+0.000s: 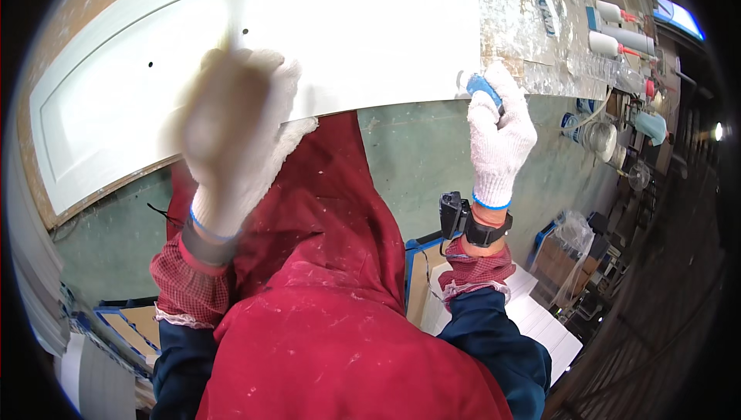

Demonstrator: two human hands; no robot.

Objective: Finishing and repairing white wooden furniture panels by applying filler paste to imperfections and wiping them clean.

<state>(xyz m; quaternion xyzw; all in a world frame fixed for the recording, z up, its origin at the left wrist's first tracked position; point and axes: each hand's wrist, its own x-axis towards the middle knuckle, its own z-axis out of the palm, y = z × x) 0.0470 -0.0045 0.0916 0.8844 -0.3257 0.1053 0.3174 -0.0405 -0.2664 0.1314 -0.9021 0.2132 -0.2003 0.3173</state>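
Note:
A long white panel [370,42] with a routed groove and two small dark holes lies on the worktable in front of me. My right hand [503,130], in a white knit glove, is closed around a small blue block-like piece [485,89] at the panel's near right corner. My left hand [255,142], gloved alike, is over the panel's near edge toward the left. A smeared brown shape [228,111] covers much of it, with a faint pale streak reaching past the fingertips. Its kind and how the fingers lie are hidden by the blur.
Paint-flecked tabletop [513,18] shows right of the panel. White bottles [606,43] with red nozzles stand on its far right. Below are a white-lidded bucket [600,139], a cardboard box [562,265] with clear plastic, and white boards [552,335]. My red apron [316,265] touches the table's front.

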